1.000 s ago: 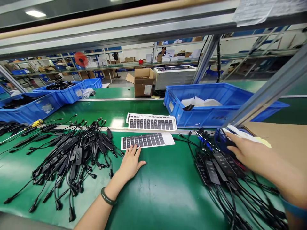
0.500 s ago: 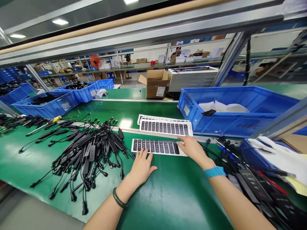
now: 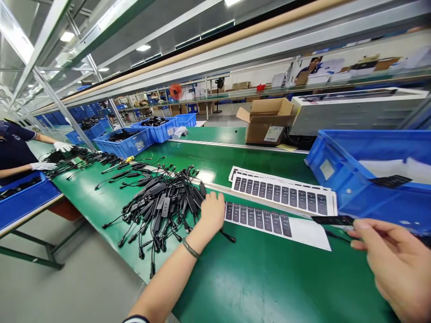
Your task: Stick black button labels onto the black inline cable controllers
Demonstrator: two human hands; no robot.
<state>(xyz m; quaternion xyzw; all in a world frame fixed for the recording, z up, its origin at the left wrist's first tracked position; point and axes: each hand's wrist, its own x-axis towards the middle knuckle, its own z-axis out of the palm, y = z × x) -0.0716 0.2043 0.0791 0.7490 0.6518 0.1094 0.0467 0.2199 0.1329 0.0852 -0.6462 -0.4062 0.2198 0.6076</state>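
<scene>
My right hand pinches the end of a black label sticker between thumb and fingers, above the bench to the right of the label sheet. That white sheet lies flat with a row of black labels and a bare right end. At its left end, my left hand is curled over the right side of a heap of black inline cable controllers; its fingertips are hidden, so what they hold does not show. A short black cable pokes out below that hand. More label sheets lie stacked behind.
A blue bin holding white sheets, with a black label on its rim, stands right. Blue bins of black parts and an open carton are behind. A screwdriver lies left. A co-worker's gloved hands are far left.
The view has turned left. My right hand has lifted a black label off the sheet and moved right. My left hand has moved from the sheet to the controller heap.
</scene>
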